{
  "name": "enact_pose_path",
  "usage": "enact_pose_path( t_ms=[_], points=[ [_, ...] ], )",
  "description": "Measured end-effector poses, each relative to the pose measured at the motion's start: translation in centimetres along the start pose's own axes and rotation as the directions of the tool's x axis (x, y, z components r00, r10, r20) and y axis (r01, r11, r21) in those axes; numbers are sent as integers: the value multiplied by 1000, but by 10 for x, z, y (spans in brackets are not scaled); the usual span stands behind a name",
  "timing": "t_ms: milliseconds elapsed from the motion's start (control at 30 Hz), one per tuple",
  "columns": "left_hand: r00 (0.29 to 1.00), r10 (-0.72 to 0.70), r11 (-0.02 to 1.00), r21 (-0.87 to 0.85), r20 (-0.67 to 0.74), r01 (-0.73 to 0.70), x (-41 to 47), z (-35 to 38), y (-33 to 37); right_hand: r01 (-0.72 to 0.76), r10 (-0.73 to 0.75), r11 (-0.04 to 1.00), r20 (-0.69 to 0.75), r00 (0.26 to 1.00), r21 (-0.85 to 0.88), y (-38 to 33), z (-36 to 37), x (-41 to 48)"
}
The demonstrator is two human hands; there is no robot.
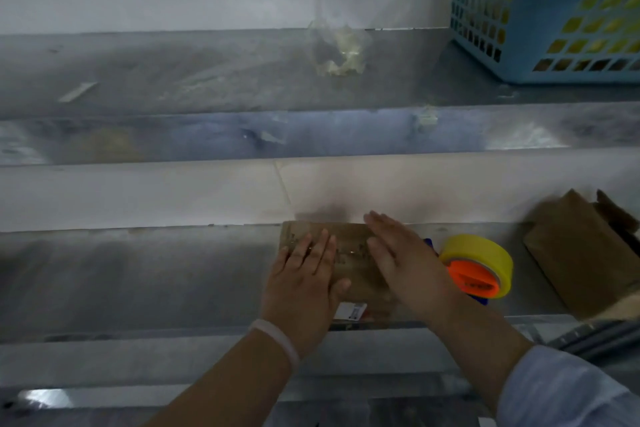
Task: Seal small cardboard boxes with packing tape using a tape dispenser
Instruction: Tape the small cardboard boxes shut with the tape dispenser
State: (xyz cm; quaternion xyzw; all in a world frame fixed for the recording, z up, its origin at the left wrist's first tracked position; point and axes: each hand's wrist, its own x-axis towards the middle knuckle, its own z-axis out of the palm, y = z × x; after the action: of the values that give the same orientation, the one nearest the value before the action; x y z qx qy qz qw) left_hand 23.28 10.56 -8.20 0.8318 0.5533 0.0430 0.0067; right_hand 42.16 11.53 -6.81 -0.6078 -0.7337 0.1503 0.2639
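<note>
While both hands lie over it, the box sits flat on the metal bench, near the middle and pushed up against the far wall of that level. The left hand rests palm down on the box's left half, fingers straight and close together, thumb out to the right across the lid. The right hand covers the right half, fingers straight and together too; it is blurred, so I cannot tell whether it presses or only skims the cardboard. A white label shows at the box's near edge, between the wrists. A pale bracelet circles the left wrist.

Just right of the right hand stands the dispenser, with its yellow tape round an orange hub. Farther right lies a second box, tilted. On the shelf above, a tape wad sits near the middle, and a blue basket is at the far right.
</note>
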Motion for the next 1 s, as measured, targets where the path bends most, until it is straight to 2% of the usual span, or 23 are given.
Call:
enact_pose_path(
  t_ms=[100,167,267,367,433,533,633,733,833,900,1000],
  points=[
    [999,21,1000,11,37,-21,8,7,-3,236,-157,908,243,957,-345,-2,17,-8],
    [996,78,997,20,35,-79,11,6,-11,289,-179,846,271,946,-447,4,21,-11],
    [992,118,991,-52,-44,-120,14,-1,-22,258,-201,895,189,961,-365,8,17,-7],
    [969,121,981,-122,-214,-150,20,-8,-29,207,-187,922,91,978,-326,4,13,-1],
    [973,142,982,-96,-184,-161,24,-8,-32,197,-188,907,62,980,-371,-1,13,2],
    [975,192,981,5,-114,-192,28,-1,-34,208,-155,877,156,976,-434,1,19,4],
    [977,169,982,-63,-130,-178,33,2,-36,139,-88,878,132,987,-457,7,25,8],
    [978,53,973,-212,-203,-96,38,5,-38,-5,25,917,45,999,-399,5,32,9],
    [986,-19,987,-158,-169,-8,39,11,-38,-20,38,926,39,999,-378,7,31,8],
    [990,-31,987,-160,-139,8,42,15,-41,-48,65,954,51,997,-295,10,27,10],
    [989,-42,956,-293,-139,-1,46,18,-46,-106,118,985,83,990,-138,15,24,14]
  ],
)
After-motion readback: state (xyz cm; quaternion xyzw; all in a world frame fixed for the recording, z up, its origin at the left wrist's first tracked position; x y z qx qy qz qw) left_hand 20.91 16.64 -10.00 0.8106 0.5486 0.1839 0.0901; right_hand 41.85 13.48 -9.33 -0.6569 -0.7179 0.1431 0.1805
